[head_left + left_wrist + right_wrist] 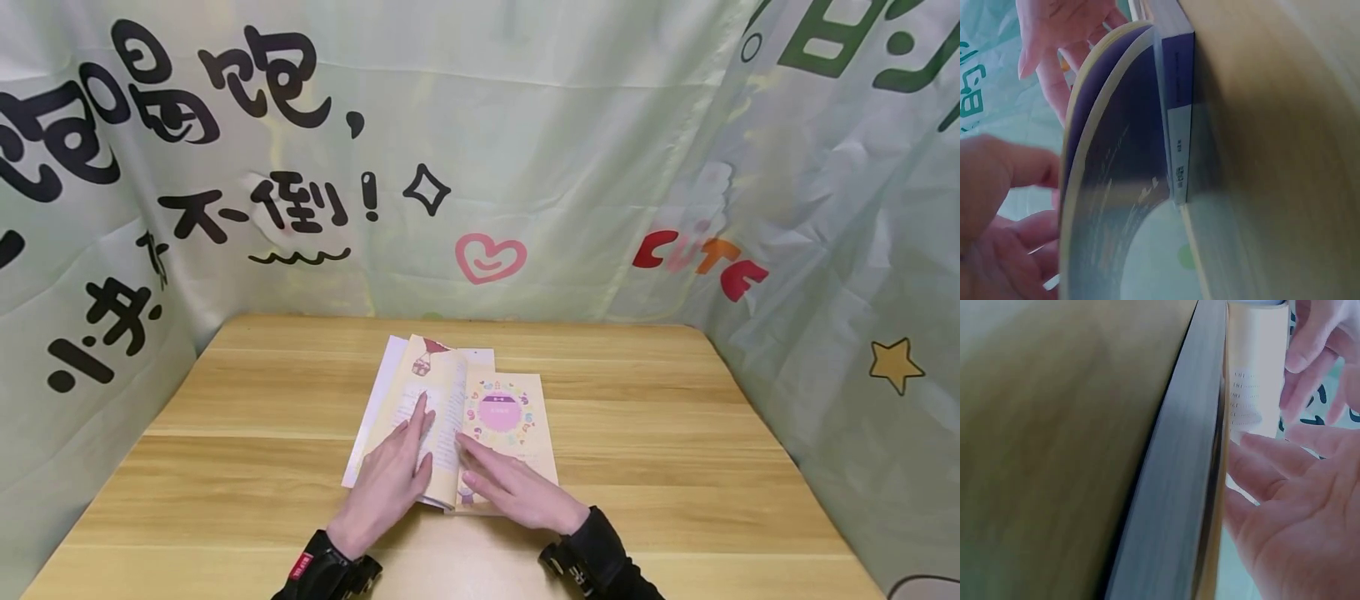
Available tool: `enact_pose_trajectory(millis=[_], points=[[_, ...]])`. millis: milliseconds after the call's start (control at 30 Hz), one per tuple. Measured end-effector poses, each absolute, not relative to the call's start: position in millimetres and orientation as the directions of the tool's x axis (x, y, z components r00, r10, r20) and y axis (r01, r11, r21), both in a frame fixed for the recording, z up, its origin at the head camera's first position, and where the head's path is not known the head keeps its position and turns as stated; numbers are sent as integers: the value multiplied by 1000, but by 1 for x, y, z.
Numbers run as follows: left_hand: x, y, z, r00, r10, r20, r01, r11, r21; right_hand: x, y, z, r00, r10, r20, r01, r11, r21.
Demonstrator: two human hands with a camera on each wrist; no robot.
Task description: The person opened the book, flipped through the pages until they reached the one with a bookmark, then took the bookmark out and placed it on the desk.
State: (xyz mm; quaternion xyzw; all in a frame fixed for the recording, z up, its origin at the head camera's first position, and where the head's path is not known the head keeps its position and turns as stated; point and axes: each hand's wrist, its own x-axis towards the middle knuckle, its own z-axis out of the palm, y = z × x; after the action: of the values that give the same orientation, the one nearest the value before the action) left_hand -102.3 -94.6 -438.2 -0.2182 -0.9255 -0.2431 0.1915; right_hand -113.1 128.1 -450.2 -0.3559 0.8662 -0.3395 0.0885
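An open book lies on the wooden table, its cream left page (444, 383) bearing printed text and a small balloon drawing. Its right page (528, 454) shows a pink circle ringed with colourful little figures. Across the left page my left hand (384, 483) rests with extended fingers. My right hand (517, 492) touches the inner part of the right page near the fold, fingers fairly straight. A pale lavender cover (381, 392) sticks out beneath the left page. The left wrist view shows the dark purple inside of the curved cover (1125, 137) and the spine (1179, 94).
The wooden table (645, 433) spreads around the book on every side. Behind and beside it hangs a pale printed cloth (585, 167) with black characters, a pink heart and a star. In the right wrist view the thick page block (1172, 456) stands along the tabletop.
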Motion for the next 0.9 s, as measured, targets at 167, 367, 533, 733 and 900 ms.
enact_pose_trajectory(millis=[167, 367, 533, 733, 900], points=[[-99, -90, -447, -829, 400, 390, 536, 766, 354, -117, 136, -449, -739, -671, 57, -548, 550, -630], [-97, -86, -453, -797, 504, 334, 599, 734, 320, -122, 151, -446, -733, -678, 53, -574, 575, -584], [-96, -85, -453, -786, 559, 265, 618, 718, 319, -123, 160, -443, -743, -670, -17, -546, 620, -564], [-96, -82, -455, -744, 622, 244, 669, 688, 283, -124, 163, -441, -721, -687, -91, -566, 658, -497], [-96, -82, -457, -731, 640, 237, 682, 676, 278, -123, 164, -439, -700, -707, -99, -588, 650, -481]])
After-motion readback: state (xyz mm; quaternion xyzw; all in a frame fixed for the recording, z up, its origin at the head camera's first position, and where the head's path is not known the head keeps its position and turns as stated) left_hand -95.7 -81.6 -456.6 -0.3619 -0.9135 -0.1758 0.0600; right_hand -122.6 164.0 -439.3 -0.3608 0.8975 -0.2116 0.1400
